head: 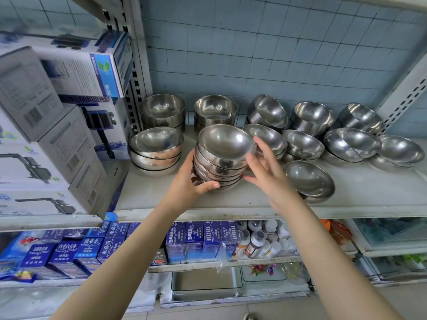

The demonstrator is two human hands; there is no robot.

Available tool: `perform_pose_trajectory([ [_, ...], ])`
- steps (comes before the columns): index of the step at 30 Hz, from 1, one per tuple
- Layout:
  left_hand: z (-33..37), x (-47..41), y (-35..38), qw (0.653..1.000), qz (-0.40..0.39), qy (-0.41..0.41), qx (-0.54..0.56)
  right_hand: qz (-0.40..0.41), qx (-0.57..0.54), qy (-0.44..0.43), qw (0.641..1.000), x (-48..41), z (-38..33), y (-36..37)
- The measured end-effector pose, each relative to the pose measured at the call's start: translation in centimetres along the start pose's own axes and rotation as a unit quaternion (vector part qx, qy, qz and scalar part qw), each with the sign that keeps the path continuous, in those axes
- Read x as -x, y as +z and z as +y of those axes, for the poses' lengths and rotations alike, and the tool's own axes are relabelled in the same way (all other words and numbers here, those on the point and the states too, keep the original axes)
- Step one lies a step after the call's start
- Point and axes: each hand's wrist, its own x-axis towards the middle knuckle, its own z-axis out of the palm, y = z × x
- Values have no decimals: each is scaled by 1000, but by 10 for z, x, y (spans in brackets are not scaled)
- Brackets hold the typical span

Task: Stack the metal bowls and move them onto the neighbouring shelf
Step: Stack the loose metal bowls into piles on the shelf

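Observation:
A stack of several metal bowls point(223, 162) stands at the middle of the white shelf point(231, 204). My left hand point(188, 179) grips the stack's left side, thumb curled under its front. My right hand point(265, 172) is beside the stack's right side with fingers spread and straight, fingertips near the top bowl's rim. More bowl stacks sit around: front left point(156, 150), back left point(163, 112), back middle point(216, 113). Several tilted bowls point(312, 125) crowd the right half. A single low pile point(309, 180) lies right of my right hand.
The neighbouring shelf at left holds stacked white pump boxes point(57, 139) up to the slotted upright post point(136, 65). A second post point(404, 100) rises at the right. Below are blue boxes point(196, 239), bottles point(265, 239) and trays. Tiled wall behind.

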Motion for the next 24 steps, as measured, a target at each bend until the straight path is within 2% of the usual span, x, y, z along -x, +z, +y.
perform_pose_trajectory([
  [8, 3, -11, -1, 999, 19, -27, -3, 4, -44, 25, 999, -34, -1, 2],
  [12, 6, 15, -11, 993, 34, -73, -83, 4, -63, 30, 998, -27, 4, 1],
  [14, 6, 39, -23, 987, 83, -92, -106, 9, -81, 29, 996, -20, 9, 5],
  [17, 0, 61, -46, 962, 220, -107, -116, 20, -94, 25, 995, -10, 16, 15],
  [19, -7, 57, -58, 948, 276, -106, -122, 33, -91, 18, 995, -5, 16, 22],
  [21, -9, 43, -65, 944, 283, -106, -135, 40, -84, 10, 996, -3, 16, 26],
  [24, -13, 18, -70, 955, 272, -85, -81, 42, -76, 9, 996, 1, 18, 25],
])
